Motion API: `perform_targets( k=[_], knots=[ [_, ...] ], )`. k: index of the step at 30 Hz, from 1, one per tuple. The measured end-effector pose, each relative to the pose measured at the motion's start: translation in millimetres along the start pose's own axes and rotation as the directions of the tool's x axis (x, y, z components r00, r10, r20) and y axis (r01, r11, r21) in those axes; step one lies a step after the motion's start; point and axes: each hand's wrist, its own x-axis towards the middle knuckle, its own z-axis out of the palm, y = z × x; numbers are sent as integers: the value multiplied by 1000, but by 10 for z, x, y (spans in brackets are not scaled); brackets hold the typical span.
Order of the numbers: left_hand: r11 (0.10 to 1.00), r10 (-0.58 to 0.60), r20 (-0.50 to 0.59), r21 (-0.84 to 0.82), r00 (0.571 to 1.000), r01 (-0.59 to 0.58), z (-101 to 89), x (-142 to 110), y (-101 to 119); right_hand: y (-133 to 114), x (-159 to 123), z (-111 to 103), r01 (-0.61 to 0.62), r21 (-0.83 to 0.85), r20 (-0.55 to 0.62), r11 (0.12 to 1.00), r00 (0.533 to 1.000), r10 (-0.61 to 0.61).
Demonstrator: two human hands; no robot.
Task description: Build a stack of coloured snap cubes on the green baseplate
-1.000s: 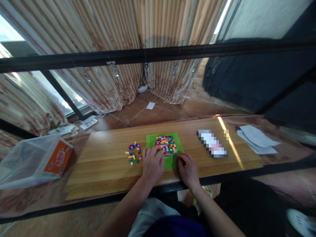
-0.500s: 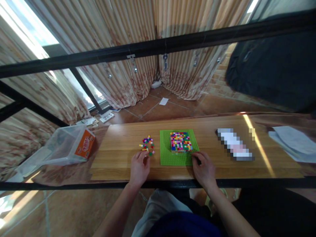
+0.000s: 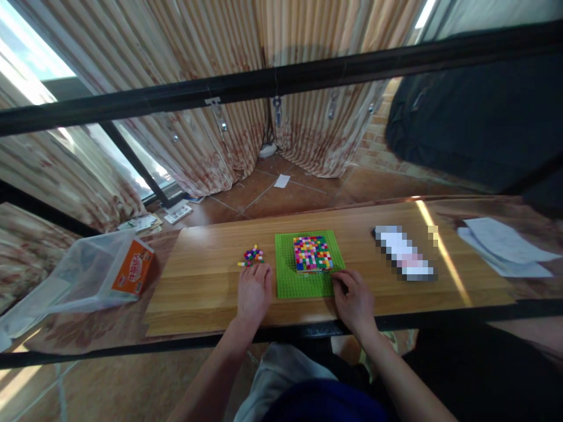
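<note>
A green baseplate (image 3: 290, 281) lies on the wooden table (image 3: 197, 293), with a square block of small multicoloured bricks (image 3: 312, 253) built on its far half. A small heap of loose coloured bricks (image 3: 252, 255) sits just left of the plate. My left hand (image 3: 254, 291) lies palm down on the table right below that heap, fingers reaching into its near edge; what they hold, if anything, is hidden. My right hand (image 3: 354, 299) rests at the plate's near right corner with curled fingers touching its edge.
A clear plastic bag with an orange box (image 3: 132, 268) lies at the table's left end. A blurred flat object (image 3: 404, 253) and loose white papers (image 3: 501, 246) lie to the right. A black bar crosses the view above; curtains and tiled floor are behind.
My left hand left the baseplate and moved left to the loose bricks, now covering the heap's near part. My right hand stayed at the plate's corner. The view shifted.
</note>
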Motion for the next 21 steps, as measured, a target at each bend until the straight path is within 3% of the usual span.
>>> perform_targets(
  k=[4,8,14,21],
  knots=[
    [980,42,40,-199,998,-33,52,94,193,-6,6,4,10,-6,-5,1000,1000,-10],
    [956,125,38,-271,991,-110,139,162,384,-3,9,3,24,-20,5,1000,1000,-24],
    [972,206,57,-129,977,-197,197,221,571,-4,4,6,35,-26,3,999,999,-35],
    [980,195,97,11,976,-197,204,295,664,-18,3,-1,29,-15,13,999,999,-29]
  ],
)
